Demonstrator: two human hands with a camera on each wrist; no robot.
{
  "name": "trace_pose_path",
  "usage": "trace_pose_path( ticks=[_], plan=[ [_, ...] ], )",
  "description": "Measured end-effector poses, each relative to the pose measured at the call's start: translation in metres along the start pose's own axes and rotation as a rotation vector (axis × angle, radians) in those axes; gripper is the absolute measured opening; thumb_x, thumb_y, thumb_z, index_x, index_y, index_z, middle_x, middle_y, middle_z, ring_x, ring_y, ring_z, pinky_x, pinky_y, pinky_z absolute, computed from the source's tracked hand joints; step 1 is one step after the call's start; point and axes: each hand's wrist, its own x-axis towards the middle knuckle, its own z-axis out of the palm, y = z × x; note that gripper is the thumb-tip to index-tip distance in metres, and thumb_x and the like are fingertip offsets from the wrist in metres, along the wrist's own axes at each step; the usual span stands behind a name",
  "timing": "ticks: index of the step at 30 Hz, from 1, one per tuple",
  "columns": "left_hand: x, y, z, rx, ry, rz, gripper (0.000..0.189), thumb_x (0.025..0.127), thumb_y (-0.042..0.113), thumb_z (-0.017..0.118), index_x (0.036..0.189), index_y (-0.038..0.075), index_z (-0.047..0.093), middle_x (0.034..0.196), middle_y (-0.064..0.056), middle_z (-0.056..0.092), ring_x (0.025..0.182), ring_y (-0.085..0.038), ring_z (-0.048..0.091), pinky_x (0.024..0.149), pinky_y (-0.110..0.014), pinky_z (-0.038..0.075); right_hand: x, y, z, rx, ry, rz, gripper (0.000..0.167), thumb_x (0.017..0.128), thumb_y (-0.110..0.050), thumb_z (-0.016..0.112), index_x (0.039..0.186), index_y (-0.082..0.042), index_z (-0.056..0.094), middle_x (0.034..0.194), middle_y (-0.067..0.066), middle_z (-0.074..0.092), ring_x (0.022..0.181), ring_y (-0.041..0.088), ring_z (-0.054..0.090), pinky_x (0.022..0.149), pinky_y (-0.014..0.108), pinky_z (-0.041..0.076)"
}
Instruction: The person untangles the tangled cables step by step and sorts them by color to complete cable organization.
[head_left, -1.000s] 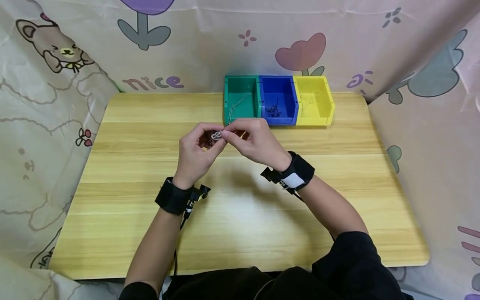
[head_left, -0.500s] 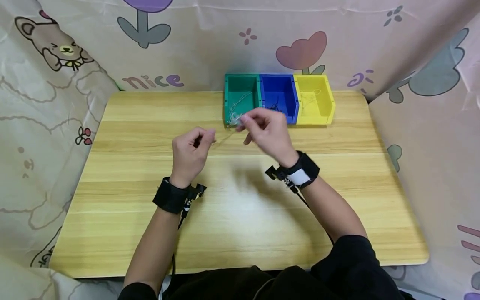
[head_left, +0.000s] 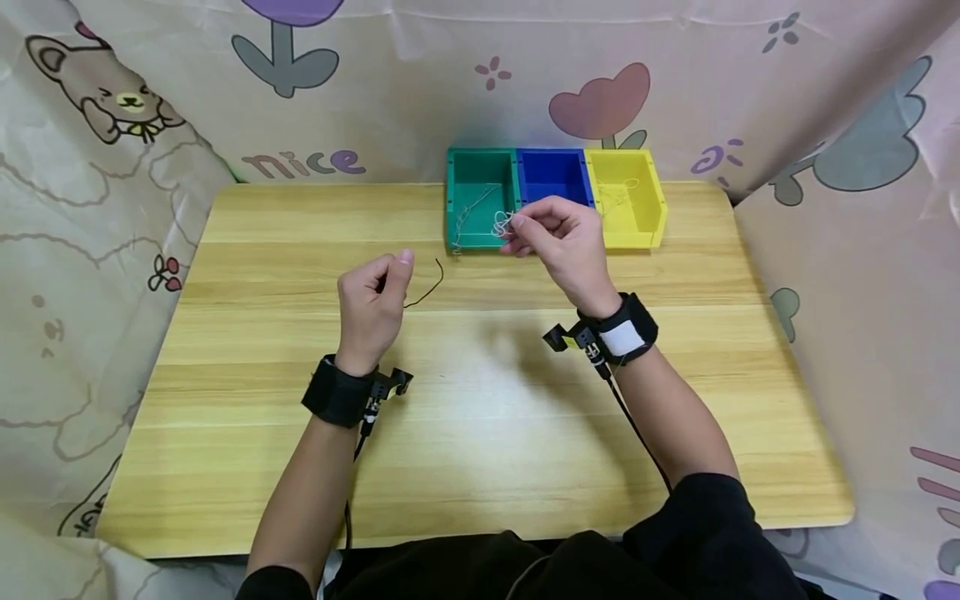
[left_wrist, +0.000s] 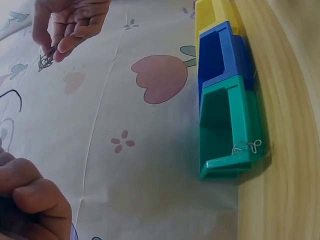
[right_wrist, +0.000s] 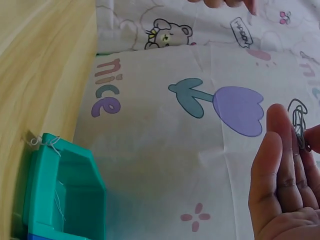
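In the head view my right hand point(head_left: 566, 250) pinches a small looped tangle of white string point(head_left: 502, 223) between thumb and fingertips, above the front of the green bin point(head_left: 452, 200). To its left, my left hand point(head_left: 371, 308) is raised over the table with its fingers curled. A dark string point(head_left: 429, 293) sticks out from it to the right; whatever else lies in the palm is hidden. The left wrist view shows the curled fingers of the left hand point(left_wrist: 42, 195) and the dark string point(left_wrist: 19, 96). The right wrist view shows the tangle point(right_wrist: 298, 122) at the right fingertips.
A blue bin point(head_left: 551, 171) and a yellow bin point(head_left: 656, 221) adjoin the green one along the back of the wooden table point(head_left: 480, 467). Pale string point(head_left: 472, 204) lies in the green bin, an end hanging over its front point(left_wrist: 247, 146). Yellow string point(head_left: 618, 196) lies in the yellow bin.
The hands were together at the white tangle; they have come apart. My right hand has carried the tangle right and away from me, while the left has drawn back slightly left with the dark string.
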Motion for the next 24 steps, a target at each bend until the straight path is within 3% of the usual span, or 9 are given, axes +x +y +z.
trace_pose_path(
  ticks=[6,11,17,24],
  plan=[
    [0.0,0.002,-0.002,-0.023,0.014,-0.003,0.052,0.102,0.015,0.056,0.054,0.008,0.039,0.048,0.001,0.035,0.042,-0.013,0.026,0.045,-0.025,0.017,0.014,0.004,-0.007,0.024,0.07,0.024,0.01,0.095,0.001,0.065,0.094,0.009,0.071,0.083,0.017,0.073,0.067,0.026,0.071,0.065,0.034,0.059],
    [0.0,0.001,-0.003,-0.05,0.01,-0.023,0.051,0.102,0.016,0.056,0.054,0.007,0.039,0.048,0.0,0.036,0.043,-0.013,0.027,0.046,-0.025,0.018,0.028,0.016,-0.009,0.01,0.073,0.121,0.012,0.094,-0.005,0.07,0.097,0.007,0.071,0.087,0.017,0.073,0.071,0.027,0.07,0.066,0.033,0.057],
    [0.002,0.001,-0.003,-0.06,-0.005,-0.033,0.052,0.103,0.019,0.055,0.055,0.007,0.04,0.049,-0.001,0.037,0.043,-0.014,0.028,0.046,-0.026,0.019,0.045,0.04,-0.015,-0.146,0.048,0.224,0.02,0.094,-0.015,0.074,0.104,0.002,0.071,0.095,0.019,0.07,0.079,0.033,0.066,0.065,0.032,0.056],
    [-0.003,0.001,-0.003,-0.067,-0.003,-0.056,0.051,0.103,0.018,0.055,0.055,0.008,0.04,0.05,0.0,0.037,0.043,-0.015,0.028,0.047,-0.026,0.02,0.065,0.066,-0.02,-0.318,0.025,0.354,0.021,0.096,-0.018,0.072,0.109,-0.002,0.071,0.099,0.014,0.07,0.082,0.021,0.067,0.07,0.031,0.055]
  ],
)
